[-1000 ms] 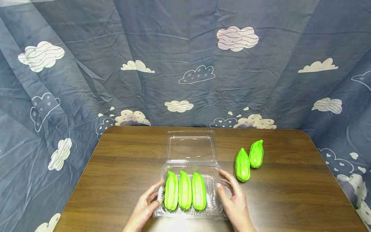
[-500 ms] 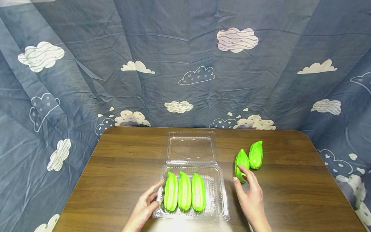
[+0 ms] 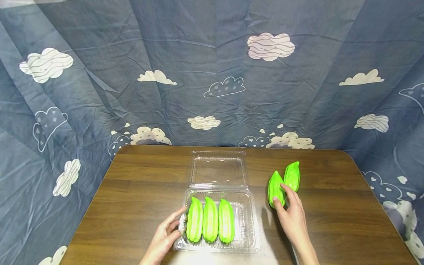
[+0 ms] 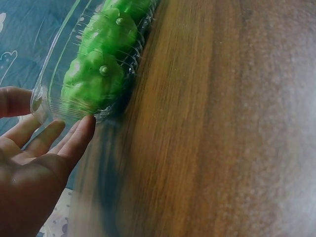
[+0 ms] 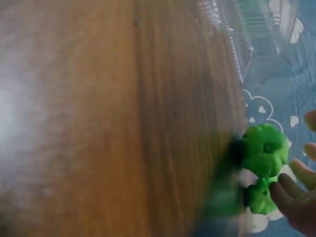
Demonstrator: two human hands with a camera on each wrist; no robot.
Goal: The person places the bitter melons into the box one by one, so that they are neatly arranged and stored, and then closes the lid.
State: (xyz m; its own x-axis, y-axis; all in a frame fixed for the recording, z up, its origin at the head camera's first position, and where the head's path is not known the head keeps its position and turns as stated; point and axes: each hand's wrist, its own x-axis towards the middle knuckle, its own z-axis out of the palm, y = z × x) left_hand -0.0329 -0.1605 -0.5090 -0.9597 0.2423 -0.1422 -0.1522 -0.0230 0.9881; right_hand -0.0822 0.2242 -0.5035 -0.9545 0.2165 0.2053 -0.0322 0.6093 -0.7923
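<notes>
A clear plastic clamshell container (image 3: 246, 228) stands with its lid folded back, holding three ribbed bright green gourds (image 3: 210, 220) side by side on its left. At its left rim, my left hand (image 3: 163, 233) holds the edge between thumb and fingers; the left wrist view puts the fingertips (image 4: 88, 123) against the outer wall. Two more gourds lie to the right of the container. Over the nearer gourd (image 3: 275, 187), my right hand (image 3: 293, 211) spreads thumb and fingers on either side. The farther gourd (image 3: 292, 176) is partly behind that hand.
The transparent lid (image 3: 218, 169) lies flat behind the container. Under everything is a brown wooden table (image 3: 139, 184) with rounded back corners. A blue curtain (image 3: 185, 99) with cloud prints hangs behind and at both sides.
My right hand has left the container's right rim and moved right to the nearer loose gourd. My left hand has stayed at the left rim.
</notes>
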